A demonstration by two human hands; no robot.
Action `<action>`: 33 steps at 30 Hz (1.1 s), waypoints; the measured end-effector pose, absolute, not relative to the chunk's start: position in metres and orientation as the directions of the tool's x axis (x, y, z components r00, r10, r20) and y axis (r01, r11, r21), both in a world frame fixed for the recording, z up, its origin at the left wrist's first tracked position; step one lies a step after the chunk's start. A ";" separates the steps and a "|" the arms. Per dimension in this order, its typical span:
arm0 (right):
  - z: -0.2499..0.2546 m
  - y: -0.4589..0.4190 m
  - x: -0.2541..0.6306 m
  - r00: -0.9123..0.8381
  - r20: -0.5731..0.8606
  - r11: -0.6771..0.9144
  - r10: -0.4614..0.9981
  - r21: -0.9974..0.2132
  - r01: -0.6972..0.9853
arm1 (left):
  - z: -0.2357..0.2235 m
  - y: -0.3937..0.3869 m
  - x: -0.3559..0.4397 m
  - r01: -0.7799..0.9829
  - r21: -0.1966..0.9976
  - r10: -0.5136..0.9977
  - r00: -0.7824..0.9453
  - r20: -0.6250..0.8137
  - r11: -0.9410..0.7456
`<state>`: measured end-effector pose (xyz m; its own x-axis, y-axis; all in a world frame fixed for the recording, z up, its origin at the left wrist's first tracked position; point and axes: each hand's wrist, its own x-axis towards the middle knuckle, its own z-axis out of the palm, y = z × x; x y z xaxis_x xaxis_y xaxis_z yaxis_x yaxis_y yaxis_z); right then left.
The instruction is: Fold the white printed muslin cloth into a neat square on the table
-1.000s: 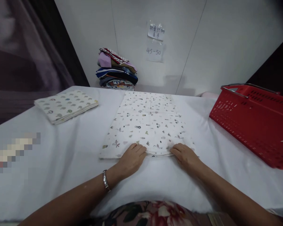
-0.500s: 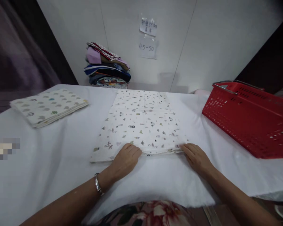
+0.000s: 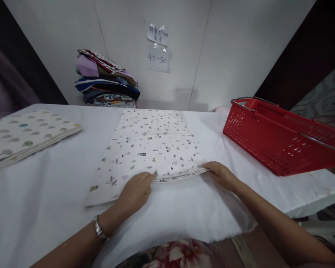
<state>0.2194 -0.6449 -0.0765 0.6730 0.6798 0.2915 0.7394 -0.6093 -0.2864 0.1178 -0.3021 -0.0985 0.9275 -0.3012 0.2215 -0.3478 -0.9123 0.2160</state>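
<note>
A white cloth [image 3: 153, 149] with small printed plants and shapes lies folded in layers on the white-covered table. My left hand [image 3: 136, 190] grips its near edge left of the middle, fingers closed, the thumb side toward the layers. At the near right corner, my right hand [image 3: 222, 175] pinches the layered edge; its fingertips are partly hidden by the fabric. Between the two hands the stacked layers of the edge show. The cloth's near left corner reaches out past my left hand and lies flat.
Another folded cloth [image 3: 30, 134] with grey dome shapes lies at the left. A red plastic basket [image 3: 268, 137] with metal handles stands at the right. Behind the table's far edge rises a stack of folded fabrics [image 3: 107, 83]. Two paper notes [image 3: 158, 46] hang on the wall.
The view has swung right, so the table things appear further left. Both hands keep hold of the cloth's near edge, whose layers now look straighter and more even.
</note>
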 end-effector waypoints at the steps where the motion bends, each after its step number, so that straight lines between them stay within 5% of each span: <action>1: -0.078 -0.648 0.219 0.714 0.291 -0.631 0.637 -0.337 0.699 | -0.099 -0.302 0.118 -0.349 0.227 -0.299 0.927 0.226 -0.909; 6: -0.085 -0.659 0.210 0.799 0.262 -0.662 0.541 -0.454 0.597 | -0.101 -0.298 0.121 -0.366 0.253 -0.302 0.918 0.258 -0.896; 16: -0.093 -0.663 0.206 0.819 0.328 -0.705 0.471 -0.419 0.573 | -0.100 -0.297 0.121 -0.369 0.247 -0.297 0.912 0.283 -0.896; 22: -0.085 -0.661 0.193 0.938 0.221 -0.816 0.268 -0.465 0.343 | -0.104 -0.296 0.122 -0.405 0.236 -0.321 0.890 0.325 -0.883; 33: -0.089 -0.668 0.189 0.940 0.072 -0.663 0.334 -0.691 0.289 | -0.105 -0.296 0.123 -0.416 0.237 -0.321 0.879 0.353 -0.878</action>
